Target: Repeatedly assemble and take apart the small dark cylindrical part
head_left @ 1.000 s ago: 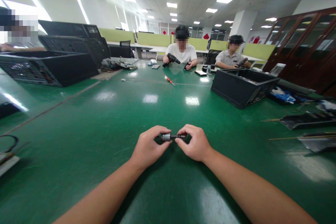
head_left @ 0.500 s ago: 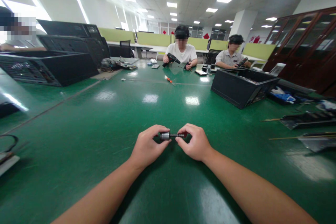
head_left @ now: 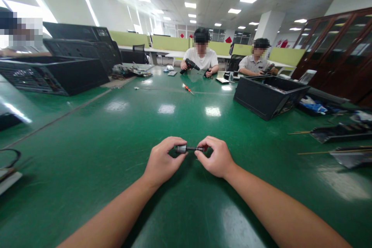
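Note:
Low over the green table, my left hand is closed around a small metal cylinder, thumb below and fingers above. A thin dark shaft runs from that cylinder to the right. At its far end, my right hand pinches the shaft's thicker tip between thumb and fingers. The piece lies roughly level between both hands, and a short stretch of shaft shows between them. My fingers cover part of both ends, so its exact kind is unclear.
A screwdriver lies ahead on the green table. Black computer cases stand left and right. Thin rods and metal parts are at the right. Across the table, a person holds a power drill; another person sits beside.
My left hand has shifted very slightly left and up with the cylinder, and the gap to my right hand is a little wider. My right hand is almost still.

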Tool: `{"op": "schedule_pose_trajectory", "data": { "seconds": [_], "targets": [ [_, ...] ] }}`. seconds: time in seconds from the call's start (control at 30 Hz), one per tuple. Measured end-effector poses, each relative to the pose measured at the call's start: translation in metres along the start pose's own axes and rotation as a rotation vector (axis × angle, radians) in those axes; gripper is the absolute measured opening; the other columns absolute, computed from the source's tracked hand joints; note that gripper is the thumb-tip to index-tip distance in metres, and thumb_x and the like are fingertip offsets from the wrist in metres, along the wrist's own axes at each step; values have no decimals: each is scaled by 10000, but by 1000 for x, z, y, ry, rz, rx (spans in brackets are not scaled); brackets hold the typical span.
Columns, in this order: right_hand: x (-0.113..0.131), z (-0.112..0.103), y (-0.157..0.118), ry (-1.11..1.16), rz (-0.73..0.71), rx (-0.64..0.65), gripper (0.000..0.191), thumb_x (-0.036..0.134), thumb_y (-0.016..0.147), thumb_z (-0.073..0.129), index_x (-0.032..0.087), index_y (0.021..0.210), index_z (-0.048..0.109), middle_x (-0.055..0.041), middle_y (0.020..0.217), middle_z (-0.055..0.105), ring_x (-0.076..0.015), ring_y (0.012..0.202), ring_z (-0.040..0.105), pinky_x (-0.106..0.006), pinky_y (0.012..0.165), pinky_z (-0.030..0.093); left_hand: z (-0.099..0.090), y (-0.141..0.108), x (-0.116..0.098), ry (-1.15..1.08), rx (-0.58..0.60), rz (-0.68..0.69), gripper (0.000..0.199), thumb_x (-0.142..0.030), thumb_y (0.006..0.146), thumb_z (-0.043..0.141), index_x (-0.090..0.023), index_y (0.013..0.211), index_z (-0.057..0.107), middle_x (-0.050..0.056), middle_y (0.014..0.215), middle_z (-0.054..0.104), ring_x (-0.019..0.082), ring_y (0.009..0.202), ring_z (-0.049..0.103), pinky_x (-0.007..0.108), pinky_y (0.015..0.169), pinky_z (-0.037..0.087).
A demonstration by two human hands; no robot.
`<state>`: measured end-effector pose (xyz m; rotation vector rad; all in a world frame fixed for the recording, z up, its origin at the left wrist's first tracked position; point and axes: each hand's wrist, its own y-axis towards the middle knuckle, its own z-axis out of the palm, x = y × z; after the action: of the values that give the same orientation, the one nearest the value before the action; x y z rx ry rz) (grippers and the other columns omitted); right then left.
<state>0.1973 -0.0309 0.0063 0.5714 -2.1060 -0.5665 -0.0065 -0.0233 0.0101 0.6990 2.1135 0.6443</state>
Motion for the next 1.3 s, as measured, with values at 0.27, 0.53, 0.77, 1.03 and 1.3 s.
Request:
{"op": "schedule_pose_trajectory", "data": {
  "seconds": [0.27,0.53,0.77,1.03,1.3],
  "targets": [
    [0,0,0,3,-6,-9,31,200,753,669,188,759,641,-11,716,625,-159,673,584,-273,653,439,-1,1,2,-1,-6,-13,176,-174,786,695,-199,960,684,32,964,705,167,912,663,285,844,516],
    [-1,1,0,3,1,-6,36,203,754,668,190,761,636,-9,715,625,-160,677,588,-274,659,443,-1,1,0,10,-12,-17,169,-175,787,688,-202,954,681,30,963,703,166,911,661,281,842,512],
    [0,0,-1,-11,12,-17,28,205,760,661,189,772,642,-14,727,634,-162,682,590,-275,664,449,-1,1,3,11,-15,-24,174,-185,785,686,-199,959,685,35,967,705,171,915,659,295,851,516],
    [0,0,0,-23,18,-16,24,207,756,655,192,770,642,-18,728,640,-165,682,594,-277,667,455,-2,2,1,29,-20,-44,168,-204,788,673,-187,955,688,52,960,709,180,895,660,305,836,528],
    [0,0,0,-32,25,-12,19,212,759,654,199,762,642,-18,723,643,-167,673,593,-280,662,457,-4,3,0,29,-45,-49,181,-170,770,666,-188,950,682,42,948,709,178,877,664,301,837,537]
  ]
}}
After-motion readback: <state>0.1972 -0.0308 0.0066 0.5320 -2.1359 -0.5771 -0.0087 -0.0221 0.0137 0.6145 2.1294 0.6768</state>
